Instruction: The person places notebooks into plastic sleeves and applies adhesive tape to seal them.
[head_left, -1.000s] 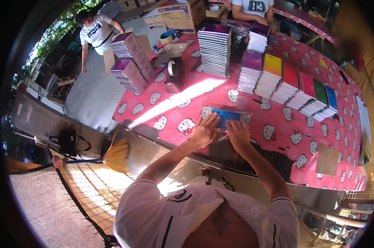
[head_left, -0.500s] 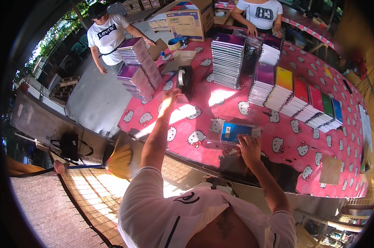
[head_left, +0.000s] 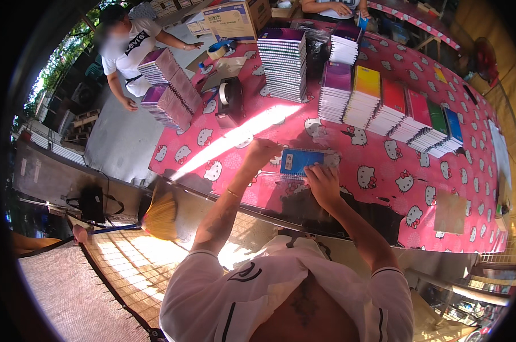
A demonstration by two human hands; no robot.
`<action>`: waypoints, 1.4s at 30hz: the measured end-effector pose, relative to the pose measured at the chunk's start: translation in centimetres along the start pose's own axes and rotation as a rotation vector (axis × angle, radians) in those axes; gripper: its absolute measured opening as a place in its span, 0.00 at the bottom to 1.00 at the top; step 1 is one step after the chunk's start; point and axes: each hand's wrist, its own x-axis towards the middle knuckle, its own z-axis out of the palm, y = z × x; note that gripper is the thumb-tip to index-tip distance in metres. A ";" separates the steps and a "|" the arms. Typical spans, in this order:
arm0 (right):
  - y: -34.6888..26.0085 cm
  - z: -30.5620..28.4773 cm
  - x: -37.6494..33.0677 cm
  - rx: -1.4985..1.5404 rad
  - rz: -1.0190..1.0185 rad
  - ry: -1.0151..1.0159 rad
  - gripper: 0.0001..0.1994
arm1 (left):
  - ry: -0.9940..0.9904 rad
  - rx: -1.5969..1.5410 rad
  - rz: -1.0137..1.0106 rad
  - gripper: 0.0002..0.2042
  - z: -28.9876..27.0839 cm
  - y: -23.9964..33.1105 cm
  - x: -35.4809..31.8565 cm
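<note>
Head view — pink patterned table, sunlit.

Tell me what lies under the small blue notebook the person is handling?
The small blue notebook rests on a pink tablecloth with white cat faces. The left hand touches its left edge, the right hand its lower edge. Anything directly beneath it is hidden.

Both hands on blue notebook (pink tablecloth beneath).
</note>
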 end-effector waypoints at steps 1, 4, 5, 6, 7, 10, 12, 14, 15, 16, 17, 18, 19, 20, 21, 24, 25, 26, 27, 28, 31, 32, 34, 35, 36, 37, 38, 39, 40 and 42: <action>-0.3 0.0 0.1 0.023 -0.015 0.013 0.19 | -0.044 0.011 0.029 0.12 2.0 0.0 -0.8; -0.2 0.1 0.4 0.043 -0.038 0.048 0.19 | 0.023 0.455 -0.040 0.15 6.3 0.6 -1.5; -0.1 0.1 0.4 0.040 -0.038 0.060 0.20 | 0.046 0.632 -0.035 0.16 7.0 1.0 -1.5; 0.1 0.0 0.3 0.046 -0.018 0.024 0.20 | 0.026 0.692 -0.042 0.18 7.2 1.2 -1.6; 0.2 -0.1 0.1 0.053 0.002 -0.012 0.20 | 0.006 0.752 -0.049 0.20 7.1 1.4 -1.8; -0.3 -1.7 1.1 0.085 0.018 -0.037 0.21 | -0.004 0.905 -0.033 0.25 6.3 1.7 -2.8; -0.2 -2.3 1.7 0.097 0.021 -0.074 0.21 | 0.050 0.964 0.039 0.25 6.3 1.0 -3.5; 0.4 -2.2 2.2 0.098 0.036 -0.162 0.21 | 0.074 0.983 0.040 0.22 6.1 0.4 -4.6; 1.5 -1.3 2.6 0.174 0.061 -0.177 0.21 | 0.086 0.994 0.056 0.21 6.3 0.4 -5.1; 2.6 -0.4 3.2 0.252 0.082 -0.195 0.21 | 0.171 0.956 0.240 0.19 7.1 -0.2 -6.1; 3.9 0.8 4.4 0.330 0.089 -0.200 0.21 | 0.272 0.919 0.430 0.18 8.1 -0.9 -6.9; 4.6 1.4 5.4 0.295 0.101 -0.170 0.21 | 0.267 0.908 0.641 0.17 9.2 -1.3 -7.7; 6.1 1.9 6.4 0.450 0.229 -0.391 0.22 | 0.260 0.902 0.850 0.17 10.2 -1.3 -8.0; 7.8 2.2 7.0 0.599 0.357 -0.625 0.23 | 0.243 0.947 0.902 0.16 10.4 -1.2 -7.4; 9.0 1.6 7.9 0.661 0.367 -0.703 0.27 | 0.234 0.995 0.945 0.16 9.7 -1.2 -6.9; 11.0 -4.6 10.5 1.171 0.606 -0.886 0.48 | 0.392 0.494 0.866 0.12 7.0 0.2 -7.5; 11.4 -5.9 10.3 1.205 0.655 -0.893 0.49 | 0.345 0.388 0.747 0.12 6.3 0.3 -7.0; 11.9 -6.6 9.6 1.241 0.716 -0.905 0.50 | 0.288 0.279 0.620 0.12 5.8 -0.2 -6.3; 12.1 -6.6 8.5 1.277 0.784 -0.919 0.51 | 0.228 0.167 0.489 0.12 5.6 -0.4 -6.0; 11.8 -6.3 7.2 1.248 0.792 -0.914 0.50 | 0.213 0.108 0.502 0.12 6.1 -0.6 -6.0; 9.8 -6.0 3.6 1.167 0.802 -0.705 0.43 | 0.198 0.103 0.438 0.12 6.9 -2.0 -5.7; 8.1 -7.3 2.8 1.142 0.789 -0.528 0.40 | 0.179 0.075 0.477 0.13 6.0 -2.7 -5.4; 6.1 -10.0 0.6 1.125 0.743 -0.314 0.30 | 0.349 0.021 0.401 0.14 2.9 -4.0 -3.5; 3.9 -11.8 -1.0 1.279 0.779 -0.433 0.23 | 0.504 0.231 0.400 0.21 -0.3 -4.5 -1.9; 3.0 -10.8 -4.2 1.541 0.539 -0.637 0.22 | 0.651 0.367 0.365 0.30 -3.2 -5.4 0.7; 1.7 -10.7 -6.1 1.587 0.538 -0.936 0.22 | 0.703 0.471 0.276 0.41 -5.9 -5.9 2.9; -0.1 -10.2 -7.1 1.567 0.594 -1.134 0.22 | 0.830 0.505 0.180 0.49 -8.6 -7.7 4.7; -1.4 -9.6 -7.9 1.522 0.668 -1.296 0.22 | 0.825 0.480 0.005 0.55 -10.8 -8.3 6.3; -2.0 -9.5 -8.2 1.493 0.723 -1.329 0.21 | 0.752 0.389 0.033 0.55 -12.2 -8.6 7.5; -2.4 -9.7 -8.0 1.446 0.798 -1.343 0.21 | 0.665 0.336 0.027 0.52 -13.5 -9.0 9.1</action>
